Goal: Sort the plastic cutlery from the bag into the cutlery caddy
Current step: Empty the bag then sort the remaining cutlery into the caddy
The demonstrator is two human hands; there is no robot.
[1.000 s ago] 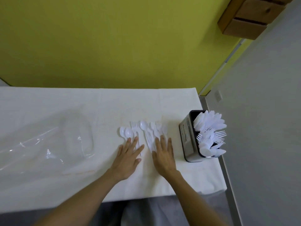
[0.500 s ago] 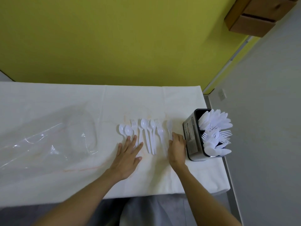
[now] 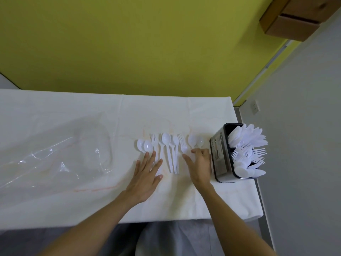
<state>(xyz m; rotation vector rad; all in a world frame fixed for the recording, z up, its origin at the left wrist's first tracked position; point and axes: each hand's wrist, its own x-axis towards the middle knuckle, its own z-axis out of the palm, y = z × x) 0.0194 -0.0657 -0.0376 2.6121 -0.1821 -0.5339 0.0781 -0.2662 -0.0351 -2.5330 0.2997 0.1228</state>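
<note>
Several white plastic spoons and forks (image 3: 168,150) lie side by side on the white tablecloth (image 3: 73,204). My left hand (image 3: 146,175) lies flat with fingers spread over the handles of the leftmost pieces. My right hand (image 3: 200,164) is beside the caddy, its bent fingertips resting on the handles of two spoons (image 3: 195,141), thumb held apart. The black cutlery caddy (image 3: 219,154) stands at the table's right end, packed with white spoons and forks (image 3: 247,150). The clear plastic bag (image 3: 55,154) lies flattened on the left.
The table's right edge (image 3: 258,196) runs just past the caddy, with grey floor beyond. A yellow wall stands behind the table. A wooden box (image 3: 295,17) hangs at the top right.
My right hand slid from the middle of the row to the right, toward the caddy, and two spoons now lie apart at that end. My left hand stayed in place.
</note>
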